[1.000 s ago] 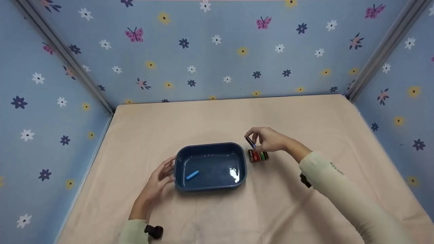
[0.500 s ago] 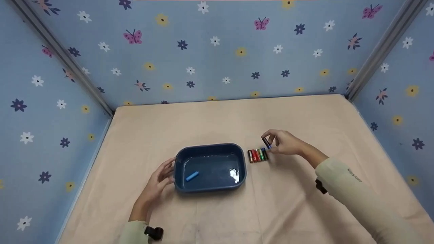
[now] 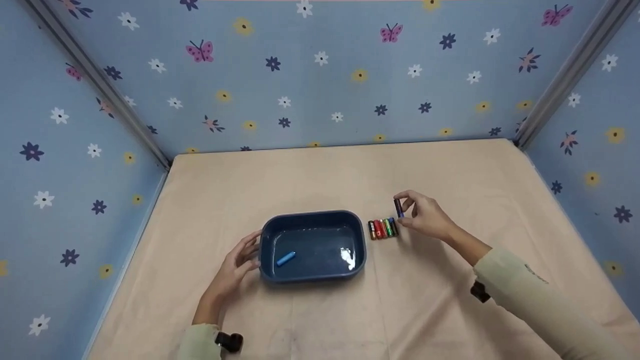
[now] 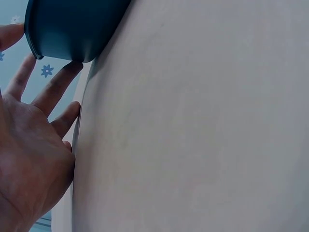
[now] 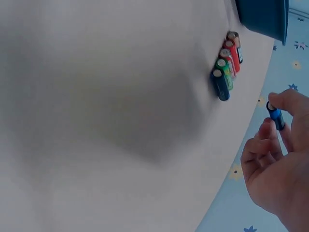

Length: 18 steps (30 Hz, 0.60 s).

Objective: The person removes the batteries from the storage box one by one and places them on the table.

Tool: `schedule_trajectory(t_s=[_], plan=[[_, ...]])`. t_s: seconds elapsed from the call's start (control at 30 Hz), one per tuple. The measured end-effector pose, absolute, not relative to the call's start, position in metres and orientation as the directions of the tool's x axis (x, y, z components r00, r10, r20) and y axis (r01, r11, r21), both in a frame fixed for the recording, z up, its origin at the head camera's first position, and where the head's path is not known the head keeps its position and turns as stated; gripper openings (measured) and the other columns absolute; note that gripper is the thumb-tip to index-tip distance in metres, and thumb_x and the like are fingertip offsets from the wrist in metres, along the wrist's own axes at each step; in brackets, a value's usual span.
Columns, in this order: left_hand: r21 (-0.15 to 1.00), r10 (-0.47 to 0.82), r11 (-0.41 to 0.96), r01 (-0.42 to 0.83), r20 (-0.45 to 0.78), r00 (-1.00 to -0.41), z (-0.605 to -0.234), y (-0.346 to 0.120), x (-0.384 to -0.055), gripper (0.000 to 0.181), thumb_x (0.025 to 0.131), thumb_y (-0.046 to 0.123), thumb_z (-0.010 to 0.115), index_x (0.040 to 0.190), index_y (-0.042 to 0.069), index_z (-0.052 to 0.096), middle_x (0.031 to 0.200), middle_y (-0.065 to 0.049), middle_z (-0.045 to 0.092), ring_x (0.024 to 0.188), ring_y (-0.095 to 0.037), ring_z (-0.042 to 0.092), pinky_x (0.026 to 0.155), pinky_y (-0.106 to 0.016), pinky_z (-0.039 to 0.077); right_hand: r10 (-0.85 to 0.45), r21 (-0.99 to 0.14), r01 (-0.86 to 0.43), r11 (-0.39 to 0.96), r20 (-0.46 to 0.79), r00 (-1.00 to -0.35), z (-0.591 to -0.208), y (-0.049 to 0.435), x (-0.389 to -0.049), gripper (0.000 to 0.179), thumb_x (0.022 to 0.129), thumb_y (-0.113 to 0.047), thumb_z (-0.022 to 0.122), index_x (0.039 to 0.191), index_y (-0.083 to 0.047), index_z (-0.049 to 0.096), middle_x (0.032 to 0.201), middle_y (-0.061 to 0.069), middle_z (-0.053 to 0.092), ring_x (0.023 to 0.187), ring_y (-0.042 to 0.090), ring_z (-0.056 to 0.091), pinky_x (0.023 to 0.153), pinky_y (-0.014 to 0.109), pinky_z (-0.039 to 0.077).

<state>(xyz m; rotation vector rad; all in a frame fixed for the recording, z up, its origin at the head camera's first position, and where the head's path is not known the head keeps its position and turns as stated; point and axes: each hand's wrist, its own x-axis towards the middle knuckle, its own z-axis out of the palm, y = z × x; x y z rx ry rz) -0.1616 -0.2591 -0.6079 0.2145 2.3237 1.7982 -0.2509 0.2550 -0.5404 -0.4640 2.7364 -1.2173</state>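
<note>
My right hand (image 3: 422, 216) pinches a dark battery with a blue end (image 3: 398, 208) between thumb and fingertips, held nearly upright above the table. Just left of it, several batteries (image 3: 383, 228) lie side by side in a row, in brown, red, green and dark blue. In the right wrist view the held battery (image 5: 275, 116) is apart from the row (image 5: 226, 65). A deep blue rectangular basin (image 3: 312, 216) stands left of the row, with one light blue battery (image 3: 286, 258) on its floor. My left hand (image 3: 235, 266) touches the basin's left wall with spread, extended fingers.
A beige cloth (image 3: 330, 175) covers the table, with creases at the front right. Blue flowered panels (image 3: 320, 80) enclose the back and both sides, joined by grey posts (image 3: 565, 80) at the corners.
The right hand has moved right with the held battery, from over the row to its right end, and the battery has become more upright. The left hand stays at the basin.
</note>
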Motion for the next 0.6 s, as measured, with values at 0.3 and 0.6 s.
schedule_trajectory(t_s=[0.3,0.6], plan=[[0.965,0.224,0.261,-0.009,-0.069,-0.972,-0.607,-0.258,-0.160,0.074,0.105,-0.004,0.058,0.175,0.016,0.042,0.182,-0.017,0.042,0.167,-0.044,0.046,0.121,-0.022,0.050,-0.251,-0.786,-0.141,0.602,-0.018,-0.968,-0.564,0.255,-0.241,0.060,0.094,0.005,0.078,0.152,0.003,0.061,0.116,0.022,0.072,0.087,0.015,0.061,0.074,0.021,0.048],[0.964,0.222,0.268,-0.002,-0.064,-0.973,-0.608,-0.257,-0.160,0.075,0.104,-0.003,0.059,0.174,0.016,0.042,0.183,-0.014,0.042,0.167,-0.041,0.047,0.136,-0.056,0.039,-0.256,-0.785,-0.118,0.608,-0.053,-0.965,-0.582,0.258,-0.241,0.061,0.093,0.007,0.074,0.152,0.004,0.060,0.116,0.022,0.072,0.093,0.017,0.063,0.077,0.020,0.050]])
